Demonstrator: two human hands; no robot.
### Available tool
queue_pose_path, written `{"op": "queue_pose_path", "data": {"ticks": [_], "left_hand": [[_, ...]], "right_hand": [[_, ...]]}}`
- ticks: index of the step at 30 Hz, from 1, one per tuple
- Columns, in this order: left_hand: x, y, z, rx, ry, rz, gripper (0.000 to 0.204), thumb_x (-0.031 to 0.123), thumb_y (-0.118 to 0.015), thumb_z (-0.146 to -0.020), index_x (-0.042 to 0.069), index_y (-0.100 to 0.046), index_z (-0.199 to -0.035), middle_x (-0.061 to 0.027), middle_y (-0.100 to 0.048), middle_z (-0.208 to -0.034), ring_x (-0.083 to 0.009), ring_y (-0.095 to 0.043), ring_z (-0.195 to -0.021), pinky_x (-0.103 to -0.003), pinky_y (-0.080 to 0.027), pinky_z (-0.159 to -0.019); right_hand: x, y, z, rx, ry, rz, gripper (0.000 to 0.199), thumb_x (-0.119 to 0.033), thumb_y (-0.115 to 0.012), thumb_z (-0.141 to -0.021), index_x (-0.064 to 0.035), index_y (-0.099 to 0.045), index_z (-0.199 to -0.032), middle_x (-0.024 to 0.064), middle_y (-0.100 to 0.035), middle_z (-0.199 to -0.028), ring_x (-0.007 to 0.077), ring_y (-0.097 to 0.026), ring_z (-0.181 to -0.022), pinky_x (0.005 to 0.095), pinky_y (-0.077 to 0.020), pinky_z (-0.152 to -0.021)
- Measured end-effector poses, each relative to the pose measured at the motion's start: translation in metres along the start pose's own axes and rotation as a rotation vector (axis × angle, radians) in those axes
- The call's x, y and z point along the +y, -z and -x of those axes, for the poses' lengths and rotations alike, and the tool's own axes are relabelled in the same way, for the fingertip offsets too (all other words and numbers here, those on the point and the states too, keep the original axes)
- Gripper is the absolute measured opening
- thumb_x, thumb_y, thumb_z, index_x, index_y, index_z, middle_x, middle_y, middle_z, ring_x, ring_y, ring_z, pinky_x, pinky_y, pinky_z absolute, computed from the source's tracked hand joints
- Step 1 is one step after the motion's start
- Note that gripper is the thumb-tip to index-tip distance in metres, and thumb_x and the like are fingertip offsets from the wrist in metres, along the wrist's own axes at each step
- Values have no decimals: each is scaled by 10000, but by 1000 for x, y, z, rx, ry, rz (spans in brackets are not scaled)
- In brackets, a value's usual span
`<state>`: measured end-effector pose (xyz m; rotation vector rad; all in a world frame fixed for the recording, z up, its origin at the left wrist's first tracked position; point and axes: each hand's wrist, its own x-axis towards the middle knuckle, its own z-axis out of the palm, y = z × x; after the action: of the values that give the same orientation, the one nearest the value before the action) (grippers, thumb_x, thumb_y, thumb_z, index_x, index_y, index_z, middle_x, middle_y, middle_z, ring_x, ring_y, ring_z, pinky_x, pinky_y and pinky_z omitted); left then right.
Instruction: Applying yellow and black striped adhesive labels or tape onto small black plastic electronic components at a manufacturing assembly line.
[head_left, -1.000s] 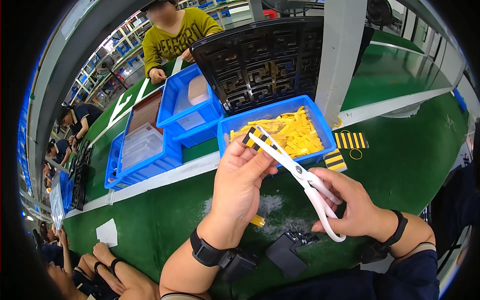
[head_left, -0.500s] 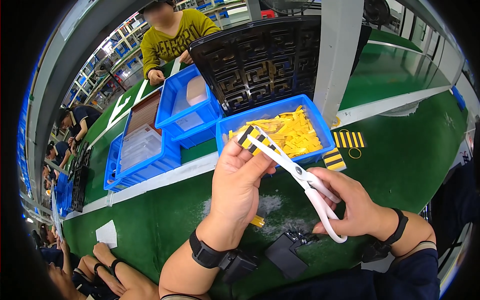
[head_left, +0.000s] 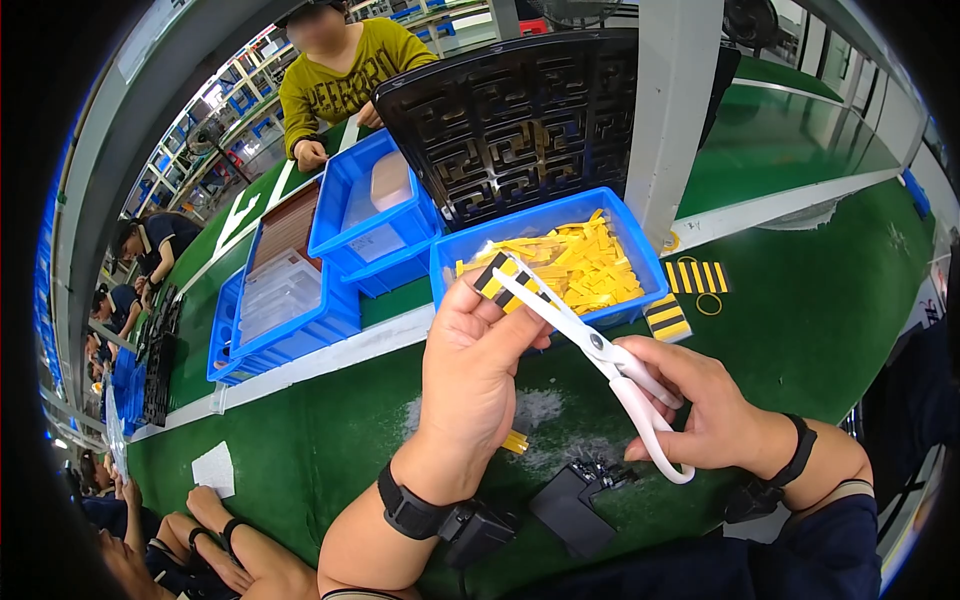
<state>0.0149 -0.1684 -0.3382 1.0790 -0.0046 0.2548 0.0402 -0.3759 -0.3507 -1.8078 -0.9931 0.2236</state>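
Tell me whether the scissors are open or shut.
The scissors are slightly open: the blades stand apart, the striped piece showing between them, and the handles are spread in the right hand.

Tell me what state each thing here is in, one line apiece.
Left hand: pinching the striped piece
Striped piece: held up at the scissor blades
Right hand: gripping the scissor handles
White scissors: slightly open
Front blue bin: uncovered, holding yellow strips
Yellow strips: loose, heaped
Black lattice panel: tilted up behind the bin
White paper: lying flat
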Motion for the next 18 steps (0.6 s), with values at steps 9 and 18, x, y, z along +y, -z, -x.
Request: {"op": "queue_pose_path", "data": {"ticks": [9, 18], "left_hand": [[1, 2, 4, -41, -16, 6, 337, 20, -618, -835, 32, -509, -1154, -69, -618, -1046, -108, -584, -862, -240, -469, -719], [5, 1, 5, -23, 7, -22, 347, 18, -626, -825, 19, -503, -1150, -78, -613, -1048, -115, -586, -853, -243, -479, -735]], "right_hand": [[-3, -1, 1, 24, -23, 52, 567, -152, -768, -695, -51, -499, -1184, 27, -556, -785, 96, -490, -572, 232, -424, -519], [-8, -3, 0, 51, -42, 60, 435, -101, -728, -730, -44, -533, -1115, 49, -587, -781, 114, -533, -596, 252, -442, -550]]}}
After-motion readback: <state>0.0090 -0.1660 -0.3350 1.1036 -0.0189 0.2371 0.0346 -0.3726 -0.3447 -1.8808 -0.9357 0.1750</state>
